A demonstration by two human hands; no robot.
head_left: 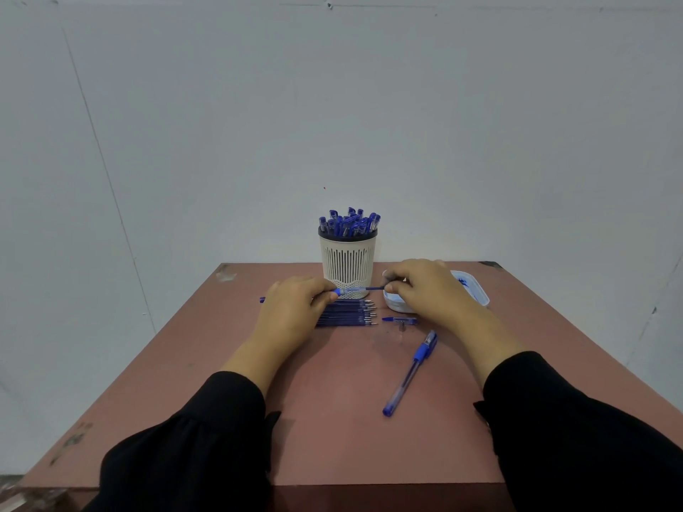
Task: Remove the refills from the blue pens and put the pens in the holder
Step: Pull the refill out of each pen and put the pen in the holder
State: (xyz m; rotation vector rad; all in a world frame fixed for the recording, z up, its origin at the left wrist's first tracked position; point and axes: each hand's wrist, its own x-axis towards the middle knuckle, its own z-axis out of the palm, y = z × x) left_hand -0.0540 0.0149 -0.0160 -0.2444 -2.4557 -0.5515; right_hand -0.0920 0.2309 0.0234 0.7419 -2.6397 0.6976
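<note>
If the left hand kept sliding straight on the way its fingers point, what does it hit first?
The left hand points right, along the pen it grips. Straight on, it would likely meet the right hand pinching the refill first. The holder seems just behind that line, though depth is unclear.

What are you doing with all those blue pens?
A person is taking a pen apart. The left hand grips the pen barrel while the right hand pulls the refill out sideways. Removed refills lie in a row on the table. The holder behind is full of pens, and one whole pen waits nearby.
</note>
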